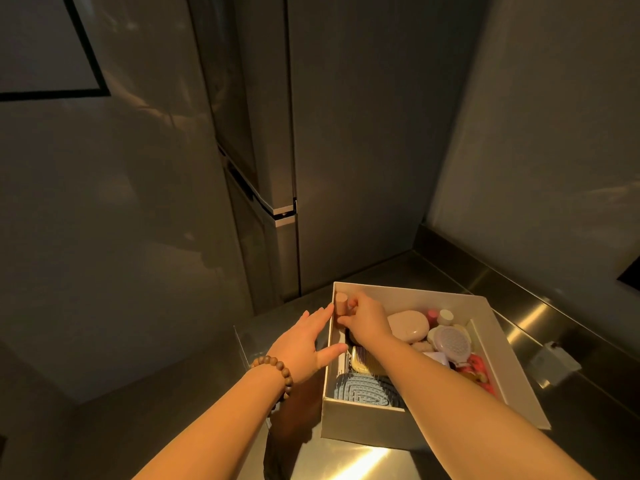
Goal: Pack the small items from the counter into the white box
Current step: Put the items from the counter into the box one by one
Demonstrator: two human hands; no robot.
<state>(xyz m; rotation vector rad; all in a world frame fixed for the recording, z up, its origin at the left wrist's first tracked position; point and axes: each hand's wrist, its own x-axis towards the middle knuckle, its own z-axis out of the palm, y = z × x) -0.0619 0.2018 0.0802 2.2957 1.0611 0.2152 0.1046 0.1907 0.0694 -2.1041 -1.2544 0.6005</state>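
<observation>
Head view: I am seeing the right hand (367,318) pinching a wooden peg (342,304) inside the box (415,295) on the counter (540,317); the left hand (304,341), fingers straight, is pressing the box's wall. My right forearm is hiding several packed items.

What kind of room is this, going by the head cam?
Probably a kitchen. A tall steel refrigerator stands at the end of a stainless counter with a raised back edge, against plain pale walls. The white box of toiletries on the counter doesn't itself suggest a kitchen.
</observation>
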